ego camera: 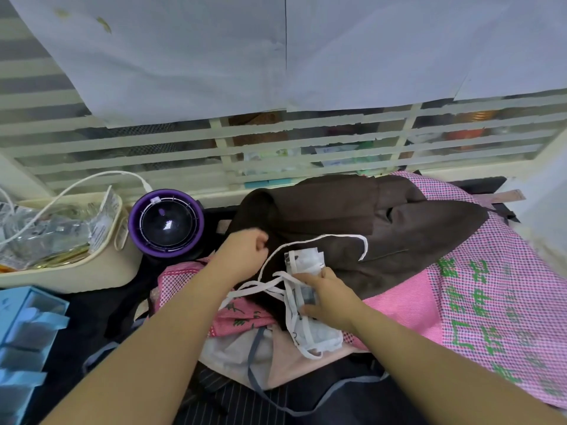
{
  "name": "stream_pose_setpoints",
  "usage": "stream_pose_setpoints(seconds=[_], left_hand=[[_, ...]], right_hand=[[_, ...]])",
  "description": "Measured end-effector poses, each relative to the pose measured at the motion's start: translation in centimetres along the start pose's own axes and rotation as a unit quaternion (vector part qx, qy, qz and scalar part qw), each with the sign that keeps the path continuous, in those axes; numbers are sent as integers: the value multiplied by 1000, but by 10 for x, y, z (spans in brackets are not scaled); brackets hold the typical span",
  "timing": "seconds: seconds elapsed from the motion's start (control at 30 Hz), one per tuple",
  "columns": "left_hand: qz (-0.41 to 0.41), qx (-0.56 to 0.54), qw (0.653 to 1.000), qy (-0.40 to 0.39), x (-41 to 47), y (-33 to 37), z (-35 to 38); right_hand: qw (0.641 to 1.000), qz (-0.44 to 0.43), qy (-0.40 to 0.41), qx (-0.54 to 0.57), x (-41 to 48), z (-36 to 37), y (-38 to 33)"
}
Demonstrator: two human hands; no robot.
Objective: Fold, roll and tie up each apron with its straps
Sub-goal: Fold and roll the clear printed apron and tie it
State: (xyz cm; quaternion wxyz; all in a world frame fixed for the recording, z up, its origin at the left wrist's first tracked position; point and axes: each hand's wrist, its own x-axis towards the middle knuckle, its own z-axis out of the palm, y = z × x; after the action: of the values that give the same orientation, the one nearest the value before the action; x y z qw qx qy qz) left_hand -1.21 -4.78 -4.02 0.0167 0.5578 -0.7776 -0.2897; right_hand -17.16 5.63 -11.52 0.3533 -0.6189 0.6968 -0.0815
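Where the aprons are piled up, a white apron [307, 261], rolled into a small bundle, is gripped by the right hand [328, 297], with the fingers [308, 310] curled round its middle. The bundle is held just over a brown apron [399, 222] and a pink checked apron [491, 271]. A white strap [322, 236] is looped out across the brown cloth. The left hand [247, 246] is laid at the brown apron's edge, its fingers curled into a fist; whether anything is pinched inside cannot be told.
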Motion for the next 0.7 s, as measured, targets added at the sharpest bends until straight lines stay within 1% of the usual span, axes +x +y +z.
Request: stream_pose_setpoints(seconds=[0.03, 0.07, 0.17, 0.23, 0.27, 0.33, 0.37, 0.4, 0.43, 0.5, 0.57, 0.63, 0.7], left_hand=[[-24, 32, 999, -21, 0, -9, 10], [-45, 40, 998, -36, 0, -15, 21], [-91, 7, 994, -57, 4, -22, 44], [-113, 9, 992, -49, 8, -23, 52], [-117, 5, 993, -29, 8, -23, 55], [-101, -55, 992, 45, 4, -19, 55], [-79, -111, 987, 84, -1, -15, 55], [-51, -173, 978, 105, -6, -11, 56], [-22, -229, 967, 105, -11, -5, 58], [17, -304, 950, 67, -24, 5, 69], [21, -346, 937, 46, -33, 10, 82], [10, -378, 925, 48, -37, 10, 92], [1, -385, 921, 51, -38, 11, 96]], right_hand=[[1000, 2, 0, -1, 0, 0, 0], [1000, 3, -2, -4, 0, 0, 0], [1000, 3, -2, -9, 1, 0, 0], [1000, 5, -1, -8, 1, 0, 0], [1000, 5, 0, -7, 0, 0, 0], [1000, 7, 1, -4, 1, 1, 1], [1000, 7, 4, 0, 1, 1, 1], [1000, 6, 7, 2, 1, 1, 1], [1000, 5, 9, 1, 1, 1, 1], [1000, 0, 12, -1, 0, 0, 1], [999, -13, 25, 27, -1, 0, 4], [995, -21, 69, 72, 1, -1, 10], [980, 15, 108, 164, -1, -7, 15]])
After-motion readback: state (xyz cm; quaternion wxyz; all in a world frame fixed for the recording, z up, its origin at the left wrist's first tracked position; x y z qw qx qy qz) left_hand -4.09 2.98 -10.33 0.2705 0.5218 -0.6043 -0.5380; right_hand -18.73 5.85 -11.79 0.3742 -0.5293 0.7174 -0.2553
